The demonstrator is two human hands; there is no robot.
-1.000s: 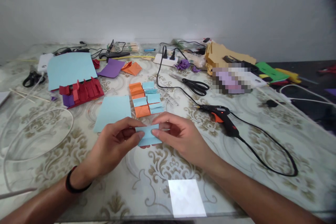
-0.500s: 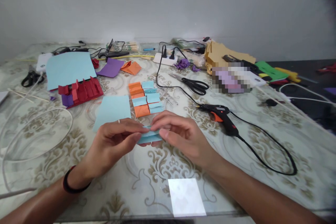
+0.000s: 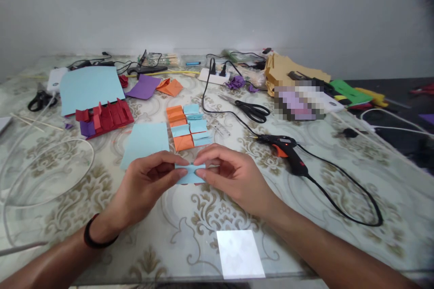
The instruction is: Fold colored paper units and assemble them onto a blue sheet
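- The worktop (image 3: 145,257), gold-patterned, spreads under and around both hands.
- A stack of tan paper (image 3: 290,68) lies far beyond the right hand, off to its right.
- The large light-blue sheet (image 3: 91,86) lies well beyond the left hand, to its left.
- The left hand (image 3: 142,185) pinches the small blue paper at its left end, thumb on top.
- The right hand (image 3: 237,176) grips the same paper at its right end, thumb on the face and index finger at the far edge.
- A black glue gun (image 3: 293,158) lies to the right of the right hand, apart from it, nozzle pointing left; a small orange light shows on its side.
- A red folded paper piece (image 3: 113,117) sits beyond the left hand, just in front of the large sheet.
- The smaller blue sheet (image 3: 145,144) lies just beyond the left hand, which covers its near edge.
- A group of orange and blue folded papers (image 3: 181,131) stands just beyond the gap between the hands.
- Black-handled scissors (image 3: 252,109) lie beyond the right hand.
- The small blue paper (image 3: 190,179) is stretched between the two hands, a crease running across it.
- A dark wristband (image 3: 91,235) circles the wrist behind the left hand.
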